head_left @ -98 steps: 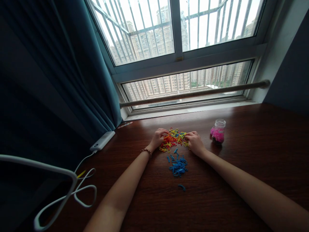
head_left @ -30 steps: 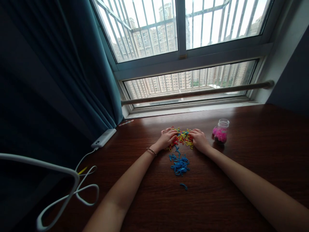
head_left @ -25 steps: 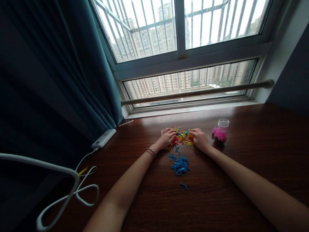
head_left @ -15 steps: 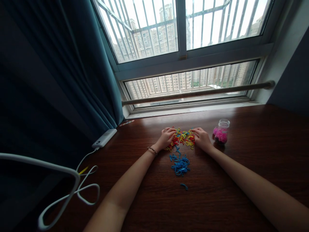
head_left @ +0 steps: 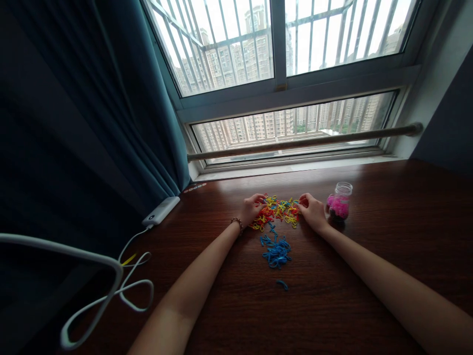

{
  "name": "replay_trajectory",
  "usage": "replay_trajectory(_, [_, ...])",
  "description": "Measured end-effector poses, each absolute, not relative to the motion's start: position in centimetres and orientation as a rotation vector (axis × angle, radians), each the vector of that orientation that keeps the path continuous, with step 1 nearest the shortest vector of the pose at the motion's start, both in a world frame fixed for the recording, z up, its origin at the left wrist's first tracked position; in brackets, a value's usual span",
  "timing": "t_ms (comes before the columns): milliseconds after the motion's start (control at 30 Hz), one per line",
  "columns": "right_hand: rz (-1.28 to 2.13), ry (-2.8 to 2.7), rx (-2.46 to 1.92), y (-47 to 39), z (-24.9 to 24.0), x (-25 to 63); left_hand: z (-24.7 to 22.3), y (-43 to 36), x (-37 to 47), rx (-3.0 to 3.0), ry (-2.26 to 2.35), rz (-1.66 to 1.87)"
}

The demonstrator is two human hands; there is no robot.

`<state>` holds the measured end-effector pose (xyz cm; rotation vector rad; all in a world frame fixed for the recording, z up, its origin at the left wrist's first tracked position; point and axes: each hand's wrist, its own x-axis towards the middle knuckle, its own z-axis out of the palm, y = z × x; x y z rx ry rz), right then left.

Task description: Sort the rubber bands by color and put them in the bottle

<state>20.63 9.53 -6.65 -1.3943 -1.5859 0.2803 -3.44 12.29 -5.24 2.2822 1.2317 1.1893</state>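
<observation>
A mixed pile of small red, yellow and blue rubber bands [head_left: 281, 209] lies on the brown wooden table, between my two hands. My left hand [head_left: 253, 209] is at the pile's left edge. Its thumb and fingers are apart, touching the bands, and a beaded bracelet [head_left: 237, 224] circles the wrist. At the right edge, my right hand [head_left: 311, 211] has its fingers curled into a pinch; whatever is between the tips is too small to name. Closer to me lies a heap of blue rubber bands [head_left: 277, 253], with a single blue band [head_left: 282, 285] lying apart from it.
Right of my right hand stands a clear jar [head_left: 343, 193] with pink and dark things around its lower part. A white power strip [head_left: 161, 211] with a looped white cable [head_left: 127, 306] lies at left, by the blue curtain [head_left: 148, 123]. A barred window is behind the table.
My right hand's fingers have curled from a more stretched pose into a pinch. My left hand's thumb and fingers have spread apart at the pile. The blue heap has not visibly changed.
</observation>
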Motion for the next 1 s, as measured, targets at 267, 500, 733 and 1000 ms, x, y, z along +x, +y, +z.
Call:
replay_trajectory(267, [0.147,-1.652,-1.379,9.5,-6.5,20.8,-3.5,11.6,-3.0,2.111,1.051,0.911])
replay_trajectory(500, [0.262,-1.627,-1.332,9.2,-6.4,20.6,-0.1,9.6,-2.4,2.05,0.828,0.283])
replay_trajectory(733, [0.231,-1.639,-1.259,8.8,-5.8,20.1,0.1,9.4,-1.7,2.068,0.85,0.252])
replay_trajectory(1000, [-0.033,-2.286,-0.714,4.2,-4.0,16.1,-2.8,11.5,-3.2,2.536,1.171,0.935])
